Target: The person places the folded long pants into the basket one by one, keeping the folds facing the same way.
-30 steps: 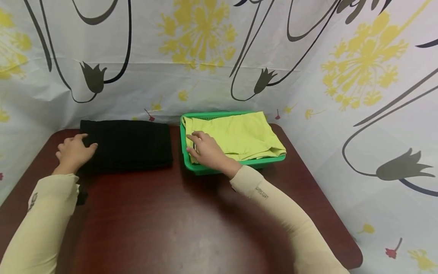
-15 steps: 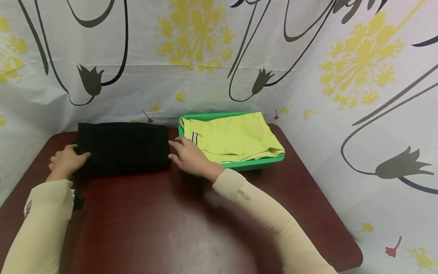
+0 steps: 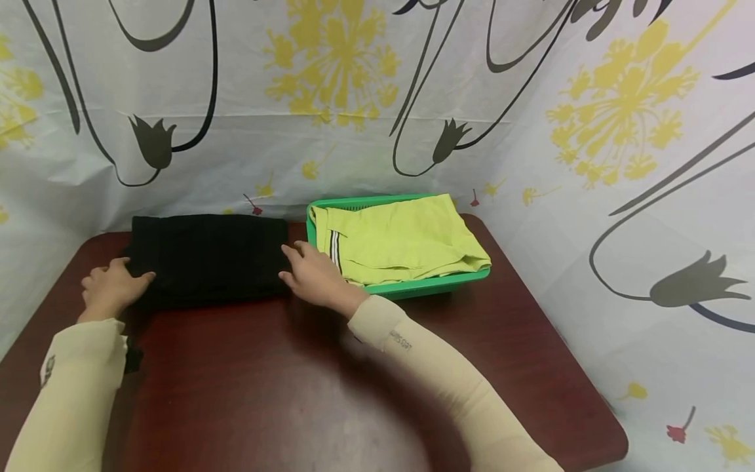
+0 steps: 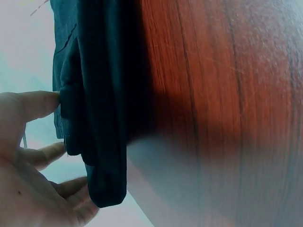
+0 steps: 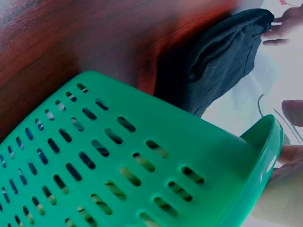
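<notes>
A folded black garment (image 3: 209,259) lies at the back left of the table; its stacked layers show in the left wrist view. My left hand (image 3: 110,287) is at its left end, fingers spread, with the thumb and fingertips (image 4: 45,101) right at the cloth. My right hand (image 3: 316,275) is between the garment's right end and a green basket (image 3: 407,287), its loosely bent fingers reaching to the black cloth's edge and holding nothing. In the basket lies a folded yellow-green garment (image 3: 407,236) with a black-and-white striped trim.
The dark red-brown table (image 3: 248,393) extends in front of both hands. A patterned white sheet (image 3: 354,157) hangs close behind the table and along its right side. A small black object (image 3: 134,359) shows beside the left sleeve.
My right hand has moved left from over the basket's left edge to the black garment's right end, uncovering the striped trim. My left hand stays at the garment's left end.
</notes>
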`<state>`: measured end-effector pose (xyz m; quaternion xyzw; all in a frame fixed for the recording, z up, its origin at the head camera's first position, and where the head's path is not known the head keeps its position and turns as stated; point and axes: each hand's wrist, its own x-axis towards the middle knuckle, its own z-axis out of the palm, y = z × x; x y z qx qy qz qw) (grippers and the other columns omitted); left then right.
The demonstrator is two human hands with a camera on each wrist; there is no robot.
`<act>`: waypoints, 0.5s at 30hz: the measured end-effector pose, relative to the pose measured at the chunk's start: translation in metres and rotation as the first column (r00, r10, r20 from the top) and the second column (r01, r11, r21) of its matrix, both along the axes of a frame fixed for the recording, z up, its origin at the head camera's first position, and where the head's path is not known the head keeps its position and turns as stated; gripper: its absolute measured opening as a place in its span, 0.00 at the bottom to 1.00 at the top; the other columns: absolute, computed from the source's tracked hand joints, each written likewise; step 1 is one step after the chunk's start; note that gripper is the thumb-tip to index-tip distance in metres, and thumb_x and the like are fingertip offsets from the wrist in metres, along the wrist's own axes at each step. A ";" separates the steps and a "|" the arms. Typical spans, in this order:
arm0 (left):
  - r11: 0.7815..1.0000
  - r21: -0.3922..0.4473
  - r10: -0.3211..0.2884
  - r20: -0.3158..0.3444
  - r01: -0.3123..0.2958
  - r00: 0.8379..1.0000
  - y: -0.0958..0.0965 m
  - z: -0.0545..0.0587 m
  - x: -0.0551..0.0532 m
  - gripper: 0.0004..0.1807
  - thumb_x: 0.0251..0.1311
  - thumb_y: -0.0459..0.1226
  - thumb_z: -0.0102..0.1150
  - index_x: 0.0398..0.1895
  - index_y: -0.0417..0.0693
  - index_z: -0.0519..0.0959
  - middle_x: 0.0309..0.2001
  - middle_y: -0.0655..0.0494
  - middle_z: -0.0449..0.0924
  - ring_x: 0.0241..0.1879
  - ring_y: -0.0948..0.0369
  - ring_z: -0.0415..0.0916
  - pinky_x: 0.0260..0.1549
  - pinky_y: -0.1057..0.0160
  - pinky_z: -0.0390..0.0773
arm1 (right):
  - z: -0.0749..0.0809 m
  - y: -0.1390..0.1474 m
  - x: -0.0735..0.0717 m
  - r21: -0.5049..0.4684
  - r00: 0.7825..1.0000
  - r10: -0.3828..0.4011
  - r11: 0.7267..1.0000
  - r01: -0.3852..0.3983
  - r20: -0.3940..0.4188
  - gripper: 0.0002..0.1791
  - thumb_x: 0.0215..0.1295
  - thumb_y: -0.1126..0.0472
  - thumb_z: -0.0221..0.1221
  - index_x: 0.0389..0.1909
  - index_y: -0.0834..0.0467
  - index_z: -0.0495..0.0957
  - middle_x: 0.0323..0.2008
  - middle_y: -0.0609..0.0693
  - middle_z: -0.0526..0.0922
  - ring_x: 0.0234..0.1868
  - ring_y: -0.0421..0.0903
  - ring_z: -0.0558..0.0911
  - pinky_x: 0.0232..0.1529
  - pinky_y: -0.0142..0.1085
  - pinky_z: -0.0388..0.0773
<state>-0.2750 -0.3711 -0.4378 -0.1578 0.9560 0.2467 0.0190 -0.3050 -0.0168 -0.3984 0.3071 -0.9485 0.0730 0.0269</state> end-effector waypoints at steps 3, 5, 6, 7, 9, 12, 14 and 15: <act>1.000 -0.006 -0.002 0.045 0.002 0.999 -0.003 -0.001 0.002 0.47 0.68 0.58 0.38 0.72 0.27 0.41 0.59 0.07 0.42 0.55 0.20 0.46 0.49 0.30 0.55 | -0.002 -0.008 -0.001 0.059 0.998 -0.051 0.997 0.053 -0.023 0.32 0.73 0.45 0.48 0.72 0.55 0.59 0.68 0.56 0.68 0.64 0.48 0.73 0.60 0.40 0.74; 1.000 -0.002 -0.004 0.075 0.004 0.997 -0.004 -0.001 0.004 0.49 0.68 0.61 0.37 0.73 0.28 0.40 0.59 0.07 0.41 0.55 0.19 0.45 0.48 0.30 0.55 | -0.005 -0.013 -0.001 0.112 0.995 -0.084 0.990 0.089 -0.046 0.32 0.73 0.44 0.47 0.72 0.54 0.60 0.65 0.54 0.70 0.62 0.47 0.75 0.59 0.41 0.74; 1.000 0.004 -0.006 0.084 0.006 0.996 -0.005 -0.002 0.004 0.50 0.67 0.62 0.36 0.73 0.29 0.39 0.59 0.07 0.40 0.55 0.19 0.45 0.48 0.30 0.55 | -0.006 -0.016 -0.001 0.140 0.994 -0.096 0.985 0.104 -0.057 0.31 0.73 0.43 0.46 0.72 0.54 0.60 0.64 0.54 0.72 0.61 0.46 0.75 0.59 0.41 0.73; 1.000 0.010 -0.010 0.090 0.009 0.996 -0.005 -0.002 0.004 0.51 0.67 0.63 0.36 0.73 0.29 0.39 0.59 0.06 0.40 0.55 0.19 0.45 0.48 0.30 0.55 | -0.007 -0.019 -0.001 0.168 0.992 -0.110 0.979 0.119 -0.065 0.31 0.73 0.43 0.45 0.72 0.53 0.60 0.62 0.53 0.73 0.59 0.46 0.76 0.58 0.41 0.73; 1.000 0.015 -0.019 0.094 0.018 0.995 -0.006 -0.003 0.005 0.53 0.66 0.65 0.35 0.73 0.28 0.39 0.59 0.06 0.41 0.54 0.19 0.45 0.46 0.30 0.56 | -0.009 -0.024 -0.001 0.217 0.988 -0.129 0.965 0.144 -0.082 0.31 0.73 0.42 0.44 0.71 0.53 0.61 0.59 0.51 0.75 0.56 0.45 0.77 0.57 0.41 0.71; 1.000 0.021 -0.020 0.102 0.018 0.995 -0.007 -0.004 0.005 0.54 0.65 0.66 0.34 0.73 0.28 0.39 0.59 0.07 0.41 0.54 0.18 0.46 0.46 0.30 0.57 | -0.012 -0.029 0.000 0.260 0.984 -0.144 0.951 0.167 -0.106 0.31 0.73 0.41 0.43 0.71 0.52 0.61 0.56 0.49 0.76 0.54 0.44 0.78 0.55 0.40 0.69; 1.000 0.028 -0.015 0.103 0.012 0.995 -0.008 -0.005 0.005 0.54 0.65 0.66 0.34 0.73 0.28 0.39 0.59 0.07 0.41 0.55 0.17 0.46 0.46 0.29 0.57 | -0.013 -0.032 -0.001 0.269 0.982 -0.147 0.947 0.173 -0.117 0.32 0.73 0.41 0.43 0.72 0.52 0.61 0.56 0.49 0.77 0.54 0.43 0.77 0.54 0.39 0.69; 0.999 0.034 -0.012 0.101 0.009 0.995 -0.008 -0.005 0.005 0.54 0.65 0.66 0.34 0.73 0.28 0.39 0.59 0.07 0.40 0.55 0.17 0.46 0.46 0.28 0.57 | -0.014 -0.034 -0.001 0.269 0.982 -0.147 0.947 0.175 -0.120 0.32 0.73 0.41 0.43 0.72 0.52 0.61 0.56 0.49 0.77 0.54 0.43 0.78 0.54 0.39 0.69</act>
